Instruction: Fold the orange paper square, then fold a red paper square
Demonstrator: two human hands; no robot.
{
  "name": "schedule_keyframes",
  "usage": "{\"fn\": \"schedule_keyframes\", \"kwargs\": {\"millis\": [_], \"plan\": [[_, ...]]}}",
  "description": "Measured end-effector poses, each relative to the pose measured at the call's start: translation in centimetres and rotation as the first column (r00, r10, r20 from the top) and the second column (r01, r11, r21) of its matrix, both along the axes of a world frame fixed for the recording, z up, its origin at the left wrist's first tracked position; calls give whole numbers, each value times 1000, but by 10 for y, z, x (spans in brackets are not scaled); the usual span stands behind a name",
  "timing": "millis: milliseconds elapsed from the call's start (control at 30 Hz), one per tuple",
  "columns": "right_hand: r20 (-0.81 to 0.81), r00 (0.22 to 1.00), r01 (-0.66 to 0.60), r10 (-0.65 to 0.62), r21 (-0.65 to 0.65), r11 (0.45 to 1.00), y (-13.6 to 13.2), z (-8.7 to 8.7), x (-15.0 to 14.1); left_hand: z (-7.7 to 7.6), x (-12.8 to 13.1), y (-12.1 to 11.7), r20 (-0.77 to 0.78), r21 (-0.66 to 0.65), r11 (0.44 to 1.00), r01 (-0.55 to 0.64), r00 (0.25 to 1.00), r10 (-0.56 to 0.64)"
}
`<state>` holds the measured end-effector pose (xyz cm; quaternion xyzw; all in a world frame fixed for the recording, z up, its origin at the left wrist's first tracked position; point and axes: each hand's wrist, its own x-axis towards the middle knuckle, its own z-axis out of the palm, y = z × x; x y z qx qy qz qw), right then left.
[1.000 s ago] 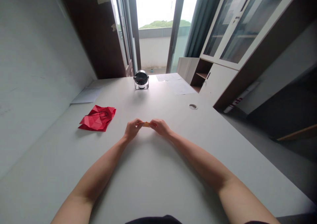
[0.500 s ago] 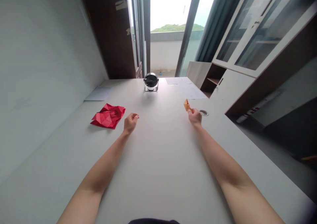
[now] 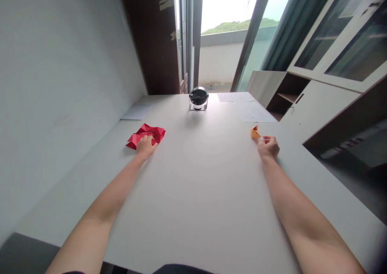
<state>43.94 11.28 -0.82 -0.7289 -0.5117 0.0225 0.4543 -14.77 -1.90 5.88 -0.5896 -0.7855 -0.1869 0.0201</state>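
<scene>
My left hand (image 3: 146, 145) is stretched out to the left, fingers lying on the near edge of a creased red paper sheet (image 3: 151, 132) that lies flat on the white table (image 3: 199, 185). A thin black loop rests on the red sheet. My right hand (image 3: 268, 147) is out to the right near the table's edge. Its fingers are curled, with the fingertips at the near corner of a small orange folded paper (image 3: 255, 133) that rests on the table.
A small round black-and-silver desk fan (image 3: 198, 98) stands at the far middle of the table. White paper sheets (image 3: 252, 111) lie at the far right and another white sheet (image 3: 136, 111) at the far left by the wall. A cabinet (image 3: 305, 104) stands right of the table.
My hands have moved apart from the middle of the table. The right hand carried the orange paper to the right and lowered it to the table. The left hand reached left onto the red sheet.
</scene>
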Motion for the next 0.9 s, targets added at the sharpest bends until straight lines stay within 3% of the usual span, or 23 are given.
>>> {"fn": "schedule_keyframes", "kwargs": {"millis": [100, 367, 567, 767, 900], "plan": [[-98, 994, 57, -58, -6, 998, -3, 0, -1, -2, -10, -2, 40, -48, 998, -47, 998, 49], [-92, 995, -41, 49, 82, 996, -17, 10, -19, -3, -25, 4, 6, -76, 994, -75, 997, 76], [-99, 987, -118, 127, 91, 989, -18, 9, -28, -6, -42, 6, 72, 11, 995, -98, 993, 97], [-112, 980, -155, 164, 79, 985, -18, 9, -29, 0, -46, 8, 230, 13, 994, -112, 968, 106], [-137, 976, -164, 170, 55, 985, -15, 4, -25, 7, -46, 12, 377, -30, 999, -12, 926, 22]]}}
